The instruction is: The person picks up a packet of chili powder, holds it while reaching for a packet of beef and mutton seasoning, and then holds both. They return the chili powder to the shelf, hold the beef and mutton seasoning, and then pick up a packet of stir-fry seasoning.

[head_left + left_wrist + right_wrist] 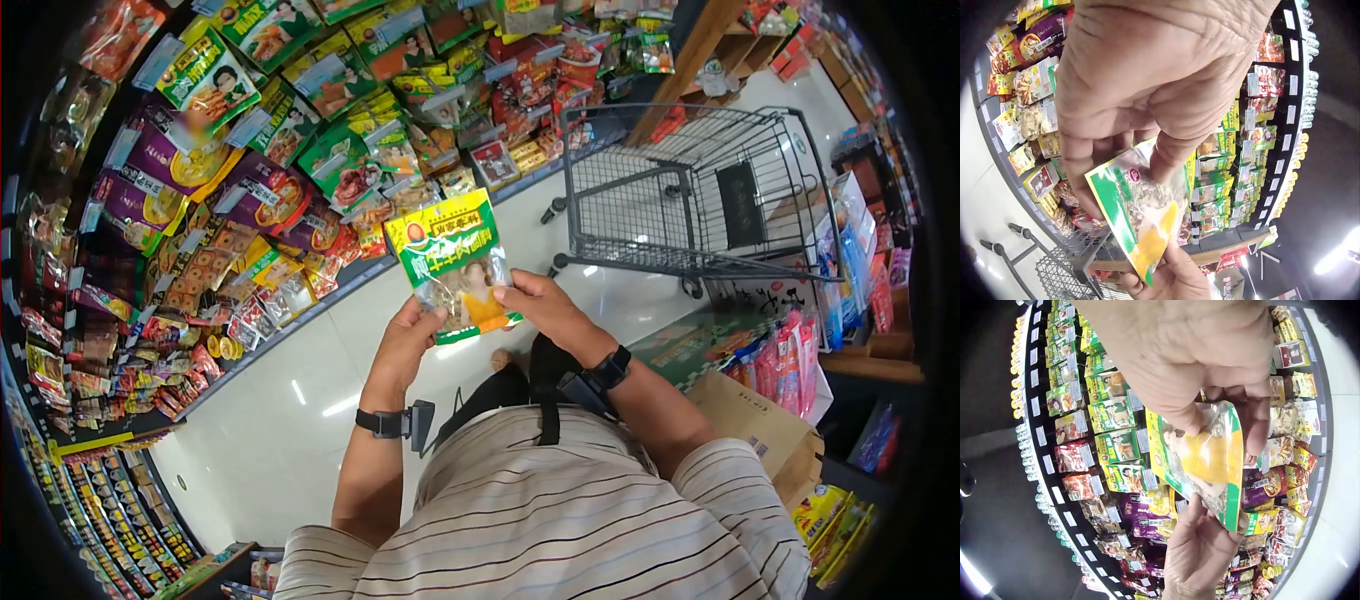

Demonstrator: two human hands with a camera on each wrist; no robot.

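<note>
Green and yellow plastic makes the packet [450, 268], which has also a clear window showing pale contents and one orange-yellow area. It is held up in front of the person, above the shiny floor [270, 400], at a slight tilt. The left hand [405, 335] grips its lower left corner: the thumb lies on the front face and the other fingers are bent behind. The right hand [545, 303] pinches the right edge in the same manner, a little higher, so both hands are closed only as far as the thin packet permits.

Beyond it stands the shelf [355, 275], full of hanging bags, many of them green and yellow; some purple bags [268, 197] are on the left part. To the right is a black wire shopping cart [690, 200], well apart from the hands. The person wears a striped shirt [560, 500] and a black strap [383, 424] on the left wrist.
</note>
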